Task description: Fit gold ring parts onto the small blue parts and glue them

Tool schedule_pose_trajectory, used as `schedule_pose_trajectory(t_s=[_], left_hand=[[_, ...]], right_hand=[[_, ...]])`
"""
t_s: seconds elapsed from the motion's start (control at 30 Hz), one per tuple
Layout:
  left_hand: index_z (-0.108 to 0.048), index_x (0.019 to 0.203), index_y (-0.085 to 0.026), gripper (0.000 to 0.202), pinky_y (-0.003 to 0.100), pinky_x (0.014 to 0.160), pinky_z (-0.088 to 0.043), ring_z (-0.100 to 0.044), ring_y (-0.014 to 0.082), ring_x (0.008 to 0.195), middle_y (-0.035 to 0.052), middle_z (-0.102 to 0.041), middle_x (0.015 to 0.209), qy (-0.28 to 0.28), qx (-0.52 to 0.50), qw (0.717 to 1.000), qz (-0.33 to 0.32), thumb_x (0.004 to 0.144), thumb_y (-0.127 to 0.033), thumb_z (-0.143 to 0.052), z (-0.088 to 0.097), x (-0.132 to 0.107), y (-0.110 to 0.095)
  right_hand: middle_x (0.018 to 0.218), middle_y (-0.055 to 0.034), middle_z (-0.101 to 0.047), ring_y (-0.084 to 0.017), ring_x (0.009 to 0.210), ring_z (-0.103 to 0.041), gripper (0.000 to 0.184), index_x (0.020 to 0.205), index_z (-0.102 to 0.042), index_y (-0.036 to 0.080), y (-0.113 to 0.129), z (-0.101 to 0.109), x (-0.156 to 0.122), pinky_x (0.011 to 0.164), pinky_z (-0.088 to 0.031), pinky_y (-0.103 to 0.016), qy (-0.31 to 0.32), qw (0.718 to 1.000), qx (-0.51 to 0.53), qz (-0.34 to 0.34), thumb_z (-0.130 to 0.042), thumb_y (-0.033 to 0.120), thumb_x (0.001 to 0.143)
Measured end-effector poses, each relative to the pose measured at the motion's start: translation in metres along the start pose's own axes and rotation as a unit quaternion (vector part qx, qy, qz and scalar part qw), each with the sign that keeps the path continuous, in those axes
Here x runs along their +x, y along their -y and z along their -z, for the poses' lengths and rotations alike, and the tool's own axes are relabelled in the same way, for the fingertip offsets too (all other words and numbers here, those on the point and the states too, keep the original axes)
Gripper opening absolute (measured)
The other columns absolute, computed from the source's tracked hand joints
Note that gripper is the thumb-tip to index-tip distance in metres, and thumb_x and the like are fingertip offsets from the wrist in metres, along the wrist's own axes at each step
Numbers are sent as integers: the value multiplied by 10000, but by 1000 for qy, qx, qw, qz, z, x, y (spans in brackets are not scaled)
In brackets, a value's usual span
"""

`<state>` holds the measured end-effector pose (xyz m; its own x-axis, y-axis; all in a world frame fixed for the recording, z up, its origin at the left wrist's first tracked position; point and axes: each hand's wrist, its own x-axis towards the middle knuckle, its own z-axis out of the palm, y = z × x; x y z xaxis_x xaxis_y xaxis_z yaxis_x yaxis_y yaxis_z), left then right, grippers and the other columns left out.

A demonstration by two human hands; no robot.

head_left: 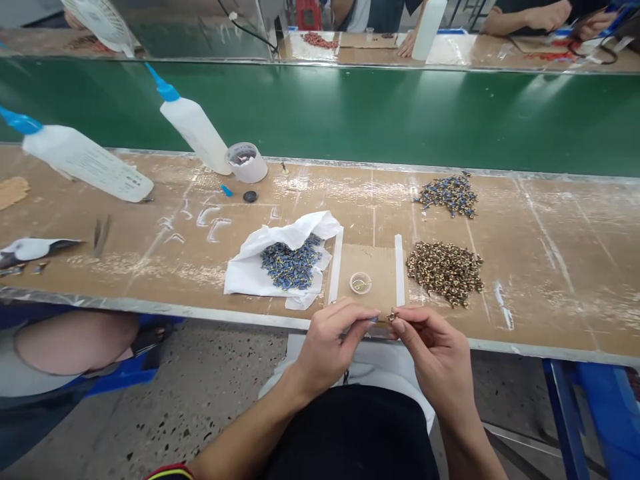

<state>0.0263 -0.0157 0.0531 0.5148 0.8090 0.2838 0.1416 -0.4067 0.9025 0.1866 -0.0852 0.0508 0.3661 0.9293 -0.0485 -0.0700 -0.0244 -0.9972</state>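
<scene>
Both my hands meet just below the table's front edge. My left hand (333, 340) pinches a tiny blue part at its fingertips. My right hand (433, 350) pinches a small brown-gold ring part (391, 316), and the two pieces touch between my fingers. Just beyond them a small clear cap (361, 283) sits on the brown table (550, 267) between two white strips. A white cloth (250, 273) with a heap of blue parts (291, 262) lies to the left. A pile of brown-gold rings (445, 272) lies to the right.
A second pile of blue-and-gold pieces (449, 194) lies farther back. Two white squeeze bottles with blue nozzles (197, 130) (83, 160), a tape roll (246, 162) and tweezers (101, 233) lie at the left. A green conveyor belt (400, 113) runs behind. Another person's knee (75, 343) is at lower left.
</scene>
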Motion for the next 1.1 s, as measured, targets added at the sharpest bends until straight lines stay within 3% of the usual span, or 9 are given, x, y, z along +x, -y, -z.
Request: schedule_pose_trajectory(t_s=[0.17,0.53,0.87,1.1], left_hand=[[-716,945,-145,91,237,715,-520,-680,139,796,59,-740,873,-27,-5,1000,4,912,-102,-643,0,-2,0],[-715,907,-148,98,250,682,-487,-629,140,758,44,-666,817,-7,41,999,-15,933,-139,-620,9,3,-3],[-627,774,-137,192,253,613,-397,-497,135,655,10,-538,696,48,145,985,-74,948,-116,-547,19,11,-11],[-569,764,-163,193,241,585,-377,-500,126,629,-1,-540,691,95,135,985,-39,935,-94,-514,23,12,-15]], right_hand=[[877,-8,-712,-117,735,-676,50,929,-732,252,2,-9,-2,682,-584,-212,11,1000,23,-15,-716,239,883],[884,-27,-681,-142,772,-645,34,917,-715,233,-2,-11,-3,706,-557,-248,38,999,2,-16,-694,251,897],[776,-5,-560,-135,712,-538,118,820,-626,208,1,-8,1,639,-452,-253,105,994,-22,9,-639,238,933],[767,8,-528,-126,699,-518,134,817,-591,209,-4,-11,-3,623,-435,-244,108,994,8,-5,-633,247,938]])
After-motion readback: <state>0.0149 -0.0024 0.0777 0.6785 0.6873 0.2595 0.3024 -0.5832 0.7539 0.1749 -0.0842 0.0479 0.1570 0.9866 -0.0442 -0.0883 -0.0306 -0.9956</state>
